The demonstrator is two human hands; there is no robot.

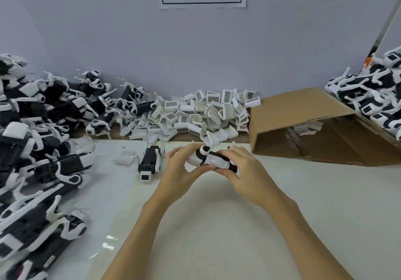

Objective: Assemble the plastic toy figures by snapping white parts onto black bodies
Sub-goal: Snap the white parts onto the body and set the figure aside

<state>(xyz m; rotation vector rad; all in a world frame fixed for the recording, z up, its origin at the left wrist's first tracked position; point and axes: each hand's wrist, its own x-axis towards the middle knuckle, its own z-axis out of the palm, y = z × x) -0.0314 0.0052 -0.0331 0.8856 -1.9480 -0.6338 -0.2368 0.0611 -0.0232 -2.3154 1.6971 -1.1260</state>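
Observation:
Both hands hold one black-and-white toy figure point(213, 159) just above the table, near its far middle. My left hand point(181, 166) grips its left end, thumb under and fingers curled over the top. My right hand point(240, 169) grips the right end, fingers wrapped over the white shell. A round white joint with a black centre sticks up between the hands. Another toy figure point(150, 162) lies on the table just left of my left hand, and a loose white part point(125, 158) lies beside it.
A large heap of black-and-white figures point(36, 149) fills the left side. A pile of white parts point(201, 114) lies along the back wall. An open cardboard box point(314, 127) lies on its side at the right, with more figures point(373, 97) heaped above it.

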